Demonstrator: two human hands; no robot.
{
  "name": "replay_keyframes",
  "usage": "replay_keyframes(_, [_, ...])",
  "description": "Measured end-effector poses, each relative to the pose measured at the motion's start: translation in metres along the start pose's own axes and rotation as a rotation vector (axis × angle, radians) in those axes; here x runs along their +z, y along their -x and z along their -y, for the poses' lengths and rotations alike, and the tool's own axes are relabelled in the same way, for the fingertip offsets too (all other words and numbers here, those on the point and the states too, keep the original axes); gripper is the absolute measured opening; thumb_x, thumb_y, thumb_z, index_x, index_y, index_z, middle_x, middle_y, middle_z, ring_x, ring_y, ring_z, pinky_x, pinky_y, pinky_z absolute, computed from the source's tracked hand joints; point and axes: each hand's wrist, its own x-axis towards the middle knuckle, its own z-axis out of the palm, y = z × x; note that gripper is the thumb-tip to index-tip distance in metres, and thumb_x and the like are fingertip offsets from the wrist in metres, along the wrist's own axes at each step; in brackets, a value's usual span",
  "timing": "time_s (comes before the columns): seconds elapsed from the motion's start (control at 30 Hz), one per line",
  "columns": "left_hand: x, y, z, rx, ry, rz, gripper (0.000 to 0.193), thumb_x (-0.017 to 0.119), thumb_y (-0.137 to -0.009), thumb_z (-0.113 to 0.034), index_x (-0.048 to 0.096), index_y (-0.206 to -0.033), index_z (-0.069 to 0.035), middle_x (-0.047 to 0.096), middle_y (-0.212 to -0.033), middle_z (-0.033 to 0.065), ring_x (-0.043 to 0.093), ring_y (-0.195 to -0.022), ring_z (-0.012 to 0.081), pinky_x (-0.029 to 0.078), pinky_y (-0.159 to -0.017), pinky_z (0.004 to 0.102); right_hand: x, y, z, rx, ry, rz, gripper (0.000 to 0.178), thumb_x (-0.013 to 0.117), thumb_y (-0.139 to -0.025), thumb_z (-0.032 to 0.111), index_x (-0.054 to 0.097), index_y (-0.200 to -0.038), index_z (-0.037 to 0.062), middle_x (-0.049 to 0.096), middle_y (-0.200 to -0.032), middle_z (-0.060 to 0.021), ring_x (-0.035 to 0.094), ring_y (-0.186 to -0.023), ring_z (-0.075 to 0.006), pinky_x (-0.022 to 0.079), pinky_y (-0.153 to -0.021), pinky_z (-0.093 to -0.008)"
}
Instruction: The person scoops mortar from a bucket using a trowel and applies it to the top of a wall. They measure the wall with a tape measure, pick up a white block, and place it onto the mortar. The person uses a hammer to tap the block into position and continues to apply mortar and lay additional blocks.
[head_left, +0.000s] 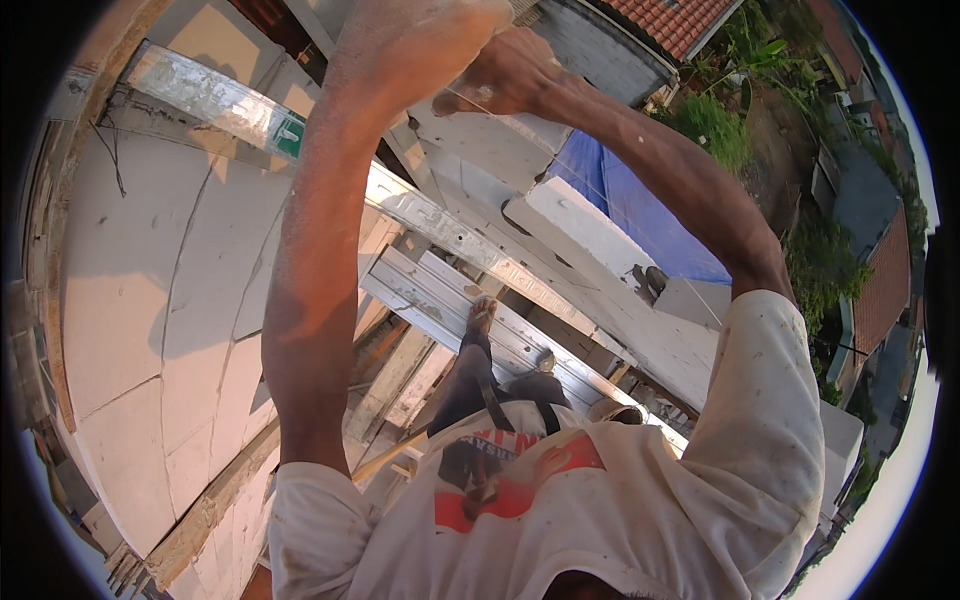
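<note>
Both my arms reach up to the top edge, where the hands meet. My left hand (450,35) is closed, dusted with pale powder and partly cut off by the edge; what its fingers hold is hidden. Right against it, my right hand (512,75) is closed with the thumb pointing left. A thin string (608,197) runs from the right hand down to the right, over a blue tarp and past a pale block wall (585,235). The string seems pinched in that hand's fingers.
Below, my bare foot (482,312) stands on a metal plank (430,290). A long metal beam (450,235) crosses diagonally. Left is a panel wall (160,260); timbers (400,375) lie beneath. Beyond the block wall are a blue tarp (640,215), plants (715,130) and tiled roofs (675,22) lower down.
</note>
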Motion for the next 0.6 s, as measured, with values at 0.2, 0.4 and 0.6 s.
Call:
replay_keyframes(0.2, [0.005, 0.011, -0.022, 0.011, -0.076, -0.031, 0.037, 0.060, -0.079, -0.009, 0.060, -0.113, 0.008, 0.066, -0.097, 0.0223, 0.064, -0.091, 0.0299, 0.050, -0.085, 0.0385, 0.017, 0.004, -0.014, -0.074, -0.038, -0.143, 0.068, 0.087, -0.070, 0.053, 0.068, -0.109, 0.0003, 0.072, -0.088, -0.0182, 0.071, -0.081, -0.0371, 0.056, -0.073, -0.0463])
replay_keyframes(0.4, [0.005, -0.002, 0.004, 0.063, -0.008, -0.018, 0.033, 0.060, -0.081, -0.009, 0.062, -0.110, 0.007, 0.067, -0.092, 0.0220, 0.065, -0.088, 0.0309, 0.051, -0.082, 0.0393, 0.030, 0.017, -0.006, 0.097, -0.039, -0.069, 0.075, 0.087, -0.071, 0.051, 0.063, -0.109, -0.0085, 0.072, -0.098, -0.0233, 0.072, -0.090, -0.0388, 0.058, -0.080, -0.0455])
replay_keyframes(0.6, [0.005, 0.000, -0.012, -0.022, -0.077, -0.026, 0.028, 0.061, -0.081, -0.010, 0.061, -0.104, 0.006, 0.066, -0.088, 0.0196, 0.063, -0.085, 0.0286, 0.051, -0.078, 0.0381, 0.017, 0.026, 0.004, 0.231, 0.000, 0.171, 0.080, 0.085, -0.071, 0.051, 0.060, -0.109, -0.0143, 0.071, -0.094, -0.0265, 0.073, -0.087, -0.0397, 0.059, -0.078, -0.0477])
